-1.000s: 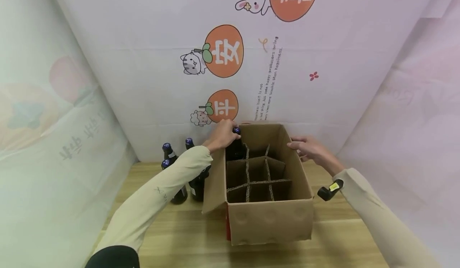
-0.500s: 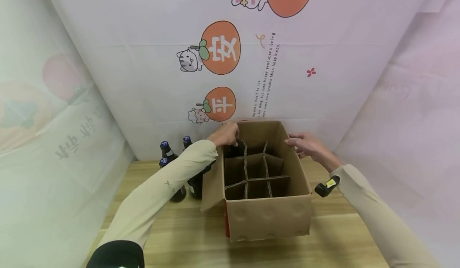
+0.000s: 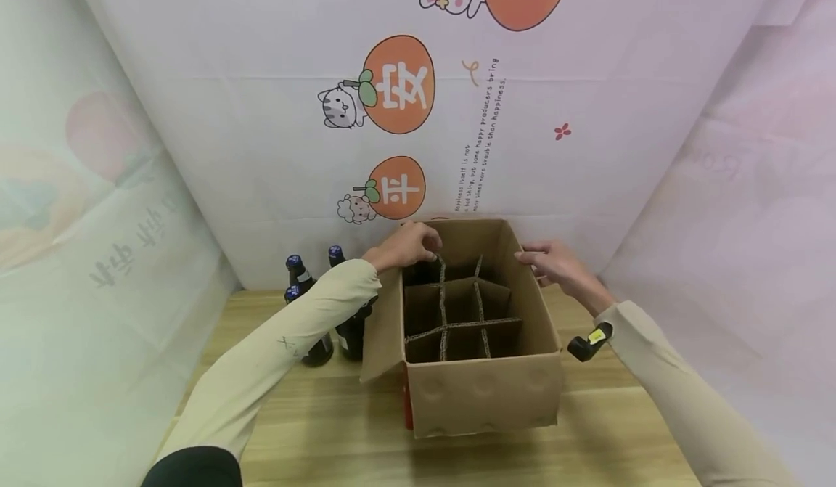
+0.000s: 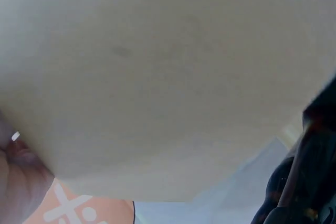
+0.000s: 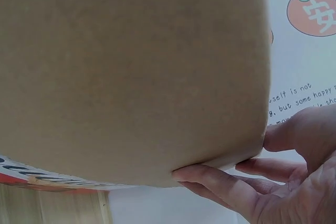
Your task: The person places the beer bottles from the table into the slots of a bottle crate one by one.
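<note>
Right hand (image 3: 560, 265) holds carton (image 3: 486, 396); backdrop (image 3: 581, 73) reads "happy producers bring"

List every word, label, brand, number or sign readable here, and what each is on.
"平": lowest whole orange fruit on the back sheet.
"安": orange fruit above that.
"Happiness itself is not a bad thing, but some happy producers bring many times more trouble than happiness.": back sheet.
Cut off: character on the top orange fruit.
Too small, faint or blurred: bottle caps, bottle labels, yellow wrist tag, box print, left sheet lettering.
</note>
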Action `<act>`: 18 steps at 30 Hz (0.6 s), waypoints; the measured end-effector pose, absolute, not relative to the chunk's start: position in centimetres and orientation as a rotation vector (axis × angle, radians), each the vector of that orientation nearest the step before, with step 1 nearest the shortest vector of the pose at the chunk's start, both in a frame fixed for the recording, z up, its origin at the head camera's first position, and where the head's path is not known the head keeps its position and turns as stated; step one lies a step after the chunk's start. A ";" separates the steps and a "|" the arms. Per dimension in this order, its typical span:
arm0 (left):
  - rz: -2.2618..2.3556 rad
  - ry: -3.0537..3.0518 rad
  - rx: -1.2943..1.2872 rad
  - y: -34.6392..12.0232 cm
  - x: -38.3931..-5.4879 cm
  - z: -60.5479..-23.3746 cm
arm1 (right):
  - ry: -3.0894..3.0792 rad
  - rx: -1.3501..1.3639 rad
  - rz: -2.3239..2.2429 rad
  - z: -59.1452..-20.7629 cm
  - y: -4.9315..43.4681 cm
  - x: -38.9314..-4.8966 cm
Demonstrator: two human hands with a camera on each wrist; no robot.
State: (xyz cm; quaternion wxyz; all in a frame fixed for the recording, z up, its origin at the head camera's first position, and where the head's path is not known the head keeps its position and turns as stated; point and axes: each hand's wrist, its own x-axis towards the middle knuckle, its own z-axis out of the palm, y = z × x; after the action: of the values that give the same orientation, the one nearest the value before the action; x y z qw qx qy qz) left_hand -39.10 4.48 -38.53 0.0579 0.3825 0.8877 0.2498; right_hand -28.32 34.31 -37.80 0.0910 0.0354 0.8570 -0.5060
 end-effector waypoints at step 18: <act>1.419 2.451 1.143 2.5 -38.3 -36.9 | 2.577 0.059 -1.487 -38.0 34.4 -28.5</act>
State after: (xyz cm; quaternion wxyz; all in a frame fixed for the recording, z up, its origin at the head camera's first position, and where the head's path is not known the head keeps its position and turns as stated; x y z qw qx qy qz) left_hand -38.30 2.52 -36.88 0.0439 0.3738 0.8018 0.4642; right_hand -28.45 34.42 -37.97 0.0826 0.0196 0.8630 -0.4980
